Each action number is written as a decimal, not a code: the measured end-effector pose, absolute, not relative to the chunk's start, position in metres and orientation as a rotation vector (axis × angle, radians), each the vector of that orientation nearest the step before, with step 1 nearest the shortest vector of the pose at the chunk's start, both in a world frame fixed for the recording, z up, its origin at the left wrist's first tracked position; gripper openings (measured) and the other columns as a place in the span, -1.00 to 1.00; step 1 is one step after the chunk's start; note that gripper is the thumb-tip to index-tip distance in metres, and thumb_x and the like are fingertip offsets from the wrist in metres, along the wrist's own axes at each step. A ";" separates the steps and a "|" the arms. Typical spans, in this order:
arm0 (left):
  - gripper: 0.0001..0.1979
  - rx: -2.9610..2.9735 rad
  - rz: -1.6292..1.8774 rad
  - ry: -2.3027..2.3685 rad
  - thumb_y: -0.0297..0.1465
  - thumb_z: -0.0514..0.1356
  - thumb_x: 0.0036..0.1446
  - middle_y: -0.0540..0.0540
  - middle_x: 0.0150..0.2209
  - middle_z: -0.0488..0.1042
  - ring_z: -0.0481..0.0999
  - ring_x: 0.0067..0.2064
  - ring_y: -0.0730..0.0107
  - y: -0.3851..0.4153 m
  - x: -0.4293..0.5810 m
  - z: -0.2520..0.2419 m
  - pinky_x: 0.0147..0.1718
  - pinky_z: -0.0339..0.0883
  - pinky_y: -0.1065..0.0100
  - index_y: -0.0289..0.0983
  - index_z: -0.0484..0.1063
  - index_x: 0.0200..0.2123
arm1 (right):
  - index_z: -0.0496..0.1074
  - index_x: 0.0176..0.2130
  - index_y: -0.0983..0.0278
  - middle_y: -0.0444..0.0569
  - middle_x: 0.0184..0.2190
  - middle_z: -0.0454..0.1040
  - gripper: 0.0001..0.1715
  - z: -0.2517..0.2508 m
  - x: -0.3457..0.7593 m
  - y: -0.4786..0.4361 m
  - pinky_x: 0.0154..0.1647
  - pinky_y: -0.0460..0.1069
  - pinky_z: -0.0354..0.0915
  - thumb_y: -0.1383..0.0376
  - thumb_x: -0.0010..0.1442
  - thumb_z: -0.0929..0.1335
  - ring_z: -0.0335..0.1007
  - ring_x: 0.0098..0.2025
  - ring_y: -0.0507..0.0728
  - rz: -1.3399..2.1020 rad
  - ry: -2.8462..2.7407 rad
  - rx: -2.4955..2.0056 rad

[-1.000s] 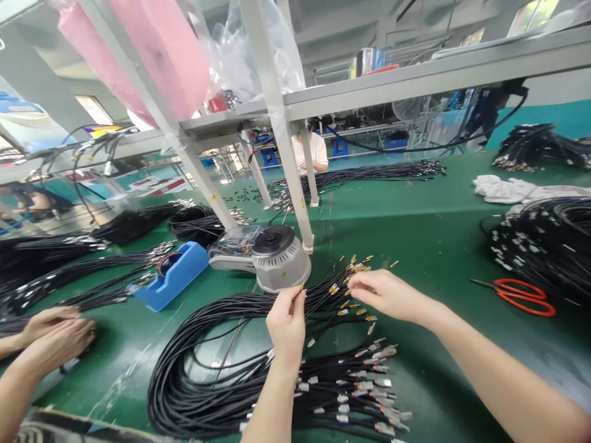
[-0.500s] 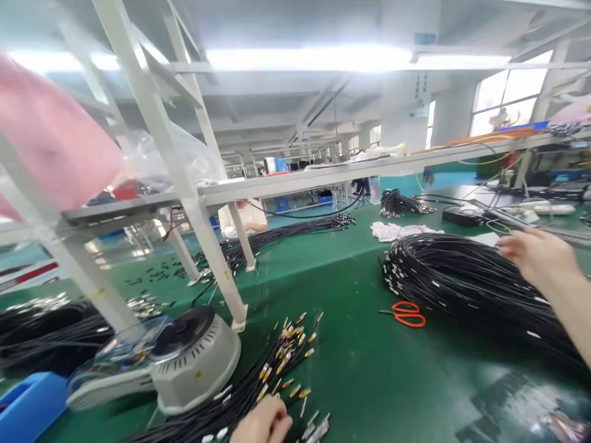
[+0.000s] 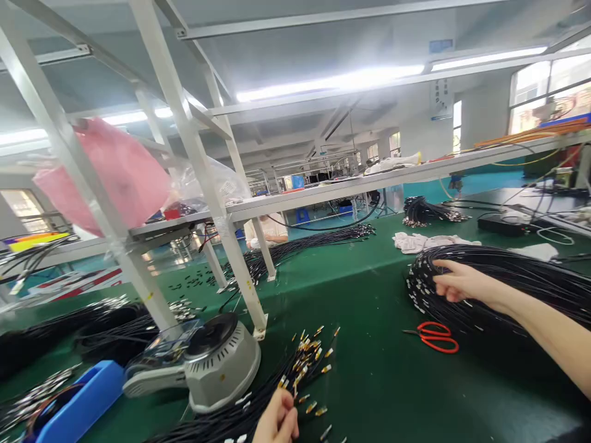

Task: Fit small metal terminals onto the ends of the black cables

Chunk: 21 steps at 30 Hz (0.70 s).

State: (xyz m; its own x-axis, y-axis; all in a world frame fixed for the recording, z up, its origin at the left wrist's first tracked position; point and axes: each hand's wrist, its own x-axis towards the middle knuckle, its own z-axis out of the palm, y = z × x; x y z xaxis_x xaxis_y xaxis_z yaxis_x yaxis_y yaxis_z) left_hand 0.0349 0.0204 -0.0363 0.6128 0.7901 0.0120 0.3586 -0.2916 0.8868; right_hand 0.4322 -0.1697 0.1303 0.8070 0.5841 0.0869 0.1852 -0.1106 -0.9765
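Note:
My left hand [image 3: 277, 419], at the bottom middle, is closed with its thumb against curled fingers. A thin cable end shows at its fingertips, beside a bundle of black cables [image 3: 258, 400] with yellow and white tips. My right hand [image 3: 455, 281] is over the near left part of a large coil of black cables [image 3: 498, 264]. Its index finger stretches out and the others bend loosely, with nothing visible in them. Whether it touches the coil I cannot tell. Red-handled scissors [image 3: 436, 336] lie on the green table just below the coil.
A grey round tape dispenser [image 3: 221, 363] and a blue holder [image 3: 85, 400] stand at left. White shelf posts [image 3: 231, 258] rise from the table [image 3: 369, 344]. White gloves [image 3: 429, 243] lie behind the coil. Across the table sits another person [image 3: 272, 231].
My right hand has moved left and lower, over the coil's near end, and its fingers have loosened. My left hand stays closed by the cable tips. The view has shifted left.

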 end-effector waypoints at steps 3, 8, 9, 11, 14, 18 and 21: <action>-0.61 1.647 0.726 0.889 -0.07 0.06 -0.05 0.09 -0.67 0.24 0.09 -0.69 0.58 0.023 0.031 -0.022 -0.69 -0.13 0.52 -0.27 0.20 -0.30 | 0.01 0.18 0.51 0.13 -0.56 0.49 -0.19 0.185 0.423 -0.120 -0.59 -0.07 0.18 0.43 0.00 0.36 0.34 -0.70 0.00 0.411 -0.784 -1.721; -0.53 1.510 0.701 0.810 -0.10 0.11 -0.06 0.09 -0.69 0.23 0.08 -0.72 0.62 0.024 0.027 -0.006 -0.74 -0.09 0.54 -0.37 0.29 -0.21 | -0.31 0.21 0.59 0.34 -0.32 0.45 -0.22 0.265 0.417 -0.057 -0.53 -0.07 0.14 0.36 0.18 0.21 0.32 -0.66 -0.13 0.222 -0.859 -1.723; -0.53 1.474 0.694 0.784 -0.11 0.12 -0.07 0.10 -0.70 0.21 0.06 -0.73 0.63 0.024 0.027 -0.008 -0.76 -0.09 0.55 -0.38 0.29 -0.22 | -0.24 0.20 0.59 0.33 -0.31 0.45 -0.28 0.268 0.411 -0.047 -0.53 -0.07 0.14 0.37 0.20 0.20 0.30 -0.68 -0.15 0.201 -0.883 -1.721; -0.56 1.392 0.719 0.739 -0.12 0.13 -0.08 0.12 -0.71 0.19 0.03 -0.76 0.66 0.023 0.029 -0.013 -0.80 -0.10 0.55 -0.37 0.29 -0.25 | 0.03 0.14 0.61 0.24 -0.39 0.49 -0.45 0.256 0.391 -0.029 -0.54 -0.09 0.15 0.43 0.19 0.20 0.25 -0.72 -0.16 0.231 -0.985 -1.726; -0.62 1.256 0.769 0.683 -0.14 0.14 -0.11 0.13 -0.71 0.19 0.01 -0.78 0.66 0.021 0.034 -0.025 -0.84 -0.08 0.56 -0.33 0.25 -0.33 | 0.43 -0.21 0.57 0.03 -0.64 0.47 -0.74 0.199 0.340 -0.004 -0.62 -0.15 0.16 0.53 0.06 0.28 0.30 -0.72 -0.04 0.486 -1.267 -1.740; -0.69 1.081 0.873 0.682 -0.23 0.15 -0.19 0.09 -0.69 0.24 0.06 -0.76 0.64 0.022 0.045 -0.035 -0.87 -0.11 0.58 -0.31 0.20 -0.41 | 0.47 -0.41 0.40 -0.10 -0.70 0.44 -0.86 0.105 0.245 0.023 -0.68 -0.16 0.18 0.45 -0.07 0.33 0.27 -0.71 -0.01 0.948 -1.591 -1.557; -0.76 0.984 0.951 0.716 -0.31 0.14 -0.22 0.06 -0.70 0.26 0.12 -0.75 0.62 0.022 0.054 -0.030 -0.85 -0.10 0.57 -0.30 0.18 -0.44 | 0.46 -0.41 0.36 -0.13 -0.70 0.43 -0.82 0.066 0.165 0.042 -0.67 -0.16 0.17 0.35 -0.08 0.31 0.26 -0.69 -0.01 1.206 -1.557 -1.241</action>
State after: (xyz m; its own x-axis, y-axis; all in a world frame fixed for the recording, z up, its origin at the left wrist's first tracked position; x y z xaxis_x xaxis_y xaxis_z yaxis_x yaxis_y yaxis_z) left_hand 0.0535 0.0222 -0.0296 0.4216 0.9031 -0.0817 -0.3275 0.2357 0.9150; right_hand 0.1652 0.0425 0.0661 -0.2071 0.9781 0.0208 0.2247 0.0683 -0.9720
